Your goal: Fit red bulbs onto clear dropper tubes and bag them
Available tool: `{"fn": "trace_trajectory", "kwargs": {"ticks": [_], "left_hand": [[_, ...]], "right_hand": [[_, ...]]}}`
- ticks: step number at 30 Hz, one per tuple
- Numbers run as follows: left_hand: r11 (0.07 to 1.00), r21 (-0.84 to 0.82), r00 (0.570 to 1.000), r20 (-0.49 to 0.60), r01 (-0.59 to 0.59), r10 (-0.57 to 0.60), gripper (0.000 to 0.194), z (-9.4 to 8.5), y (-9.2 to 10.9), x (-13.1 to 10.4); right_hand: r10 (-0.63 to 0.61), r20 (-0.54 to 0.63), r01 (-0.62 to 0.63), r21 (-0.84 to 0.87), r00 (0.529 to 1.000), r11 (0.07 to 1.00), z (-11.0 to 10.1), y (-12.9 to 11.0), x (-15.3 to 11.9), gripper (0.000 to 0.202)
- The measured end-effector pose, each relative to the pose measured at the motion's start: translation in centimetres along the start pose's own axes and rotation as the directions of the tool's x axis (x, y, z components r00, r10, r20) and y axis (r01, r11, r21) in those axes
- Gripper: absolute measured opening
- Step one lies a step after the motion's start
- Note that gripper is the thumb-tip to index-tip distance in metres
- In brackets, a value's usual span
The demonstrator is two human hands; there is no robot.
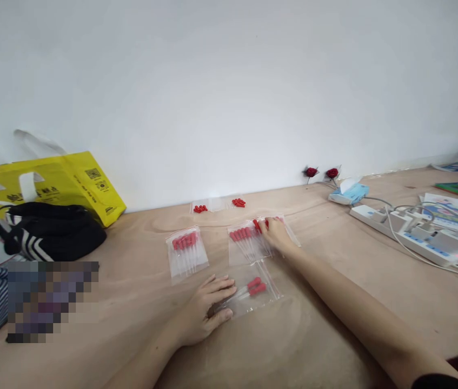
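Observation:
My left hand point(208, 308) lies with its fingers stretched out on the left edge of a clear zip bag point(249, 308). Inside that bag are two glass droppers with red rubber bulbs point(258, 288). Further off, my right hand point(275, 232) is closed at the fingertips around a red dropper bulb; the fingers partly hide it. Just left of it, several red-bulbed droppers point(241, 234) lie side by side on another clear bag point(234, 256). A separate zip bag point(178, 267) to the left holds several more droppers point(185, 241).
Small bags with loose red bulbs point(238, 203) lie by the wall. A yellow tote bag point(78, 183) and a black bag point(66, 232) stand left. Right are a tissue pack point(350, 193), a power strip point(407, 232) with cables, and red flowers point(332, 173).

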State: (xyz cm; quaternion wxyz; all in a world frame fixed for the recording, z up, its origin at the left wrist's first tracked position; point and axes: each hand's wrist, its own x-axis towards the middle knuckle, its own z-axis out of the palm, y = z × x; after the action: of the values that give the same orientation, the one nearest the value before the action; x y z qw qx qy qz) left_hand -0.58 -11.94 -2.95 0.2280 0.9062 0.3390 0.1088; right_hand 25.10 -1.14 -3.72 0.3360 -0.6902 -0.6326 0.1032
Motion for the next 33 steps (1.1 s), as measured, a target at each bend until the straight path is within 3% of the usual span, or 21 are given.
{"fn": "trace_trajectory", "kwargs": {"ticks": [4, 6, 10, 12, 16, 23, 33], "left_hand": [[1.000, 0.017, 1.000, 0.012, 0.009, -0.009, 0.041, -0.1, 0.1, 0.1], [1.000, 0.019, 1.000, 0.018, 0.012, -0.013, 0.040, -0.2, 0.2, 0.2], [1.000, 0.017, 1.000, 0.018, 0.014, -0.015, 0.041, -0.2, 0.2, 0.2], [1.000, 0.015, 1.000, 0.010, 0.011, -0.012, 0.040, -0.1, 0.1, 0.1], [1.000, 0.009, 1.000, 0.012, 0.013, -0.013, 0.039, -0.1, 0.1, 0.2], [0.999, 0.027, 0.999, 0.032, 0.028, -0.029, 0.040, -0.2, 0.2, 0.2], [0.999, 0.042, 0.999, 0.039, 0.020, -0.022, 0.040, -0.2, 0.3, 0.2]], "right_hand": [[-0.002, -0.056, 0.008, 0.109, 0.998, 0.994, -2.2, 1.3, -1.3, 0.031], [0.024, -0.091, 0.001, 0.260, 0.996, 0.966, -3.0, 2.1, -2.7, 0.031], [0.168, -0.067, -0.074, 0.700, 0.983, 0.710, -3.4, 3.1, -6.0, 0.035], [0.200, -0.018, -0.108, 0.792, 0.980, 0.601, -3.1, 3.2, -7.0, 0.037], [0.213, 0.007, -0.121, 0.839, 0.977, 0.530, -2.7, 3.2, -7.4, 0.038], [0.275, -0.103, -0.070, 0.830, 0.956, 0.554, -3.0, 4.1, -6.6, 0.037], [0.256, -0.039, -0.101, 0.853, 0.966, 0.511, -2.1, 3.1, -7.9, 0.040]]}}
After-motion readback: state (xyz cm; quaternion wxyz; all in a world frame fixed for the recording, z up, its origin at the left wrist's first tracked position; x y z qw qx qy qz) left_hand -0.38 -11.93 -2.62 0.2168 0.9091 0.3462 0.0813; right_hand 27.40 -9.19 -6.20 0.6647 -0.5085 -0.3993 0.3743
